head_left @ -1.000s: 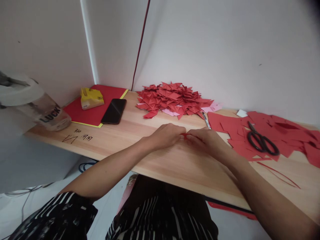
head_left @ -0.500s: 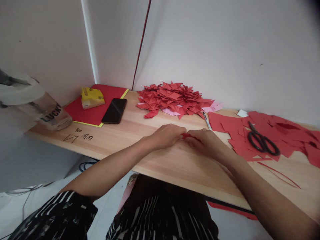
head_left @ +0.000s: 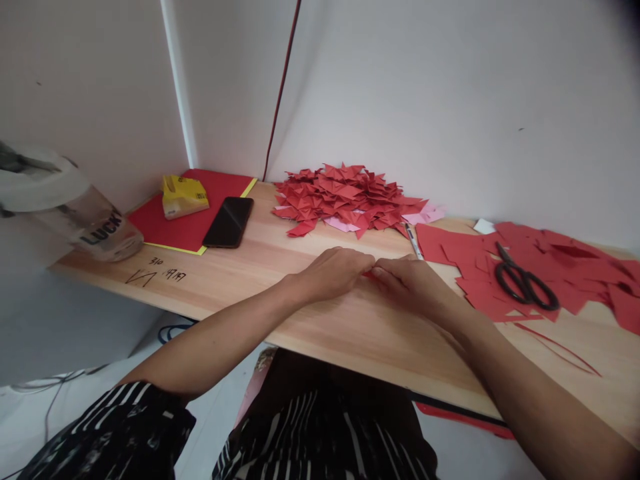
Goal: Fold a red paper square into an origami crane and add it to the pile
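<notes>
My left hand [head_left: 333, 272] and my right hand [head_left: 413, 283] meet at the middle of the wooden table [head_left: 280, 300], fingers curled and pressed together over a small red paper piece [head_left: 369, 274]. Only a sliver of that paper shows between the fingertips. Behind the hands lies a heap of folded red paper pieces [head_left: 345, 197], with a few pink ones [head_left: 425, 215] at its right edge.
Black scissors [head_left: 525, 283] rest on loose red paper sheets [head_left: 550, 267] to the right. A pen [head_left: 413, 240] lies beside them. A black phone [head_left: 229, 221], a yellow packet [head_left: 183, 195] on a red sheet [head_left: 187, 217] and a clear jar [head_left: 95, 223] are at the left.
The fingertips of both hands have closed in slightly over the red paper piece, so less of it shows. Nothing else has moved.
</notes>
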`<state>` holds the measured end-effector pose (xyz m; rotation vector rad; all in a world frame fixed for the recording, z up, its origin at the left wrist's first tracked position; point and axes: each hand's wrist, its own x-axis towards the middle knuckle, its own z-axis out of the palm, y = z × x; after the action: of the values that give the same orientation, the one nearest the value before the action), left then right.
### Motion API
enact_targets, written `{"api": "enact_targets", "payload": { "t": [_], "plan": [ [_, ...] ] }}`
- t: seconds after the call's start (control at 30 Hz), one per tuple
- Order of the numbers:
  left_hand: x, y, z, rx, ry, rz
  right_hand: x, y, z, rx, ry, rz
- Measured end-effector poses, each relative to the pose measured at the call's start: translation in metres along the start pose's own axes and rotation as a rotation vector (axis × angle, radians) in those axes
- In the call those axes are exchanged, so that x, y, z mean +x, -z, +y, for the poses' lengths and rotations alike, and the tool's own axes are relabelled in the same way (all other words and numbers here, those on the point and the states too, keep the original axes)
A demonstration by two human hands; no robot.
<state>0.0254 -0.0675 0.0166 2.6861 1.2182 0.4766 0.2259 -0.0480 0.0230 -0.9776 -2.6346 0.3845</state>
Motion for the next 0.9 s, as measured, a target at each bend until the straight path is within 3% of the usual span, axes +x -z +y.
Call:
{"api": "enact_targets", "payload": {
  "t": [0.2, 0.43, 0.9],
  "plan": [
    [-0.001, 0.0009, 0.0001, 0.023, -0.006, 0.026, -0.0023, -0.0015, 0.0008, -0.015, -0.019, 0.063],
    [-0.0008, 0.0001, -0.0005, 0.031, 0.0, 0.005, -0.0009, -0.0006, -0.002, -0.026, -0.008, 0.028],
    [0.0001, 0.0001, 0.0011, 0.081, 0.011, 0.033, -0.0021, -0.0038, -0.0006, -0.017, -0.003, 0.084]
  ]
}}
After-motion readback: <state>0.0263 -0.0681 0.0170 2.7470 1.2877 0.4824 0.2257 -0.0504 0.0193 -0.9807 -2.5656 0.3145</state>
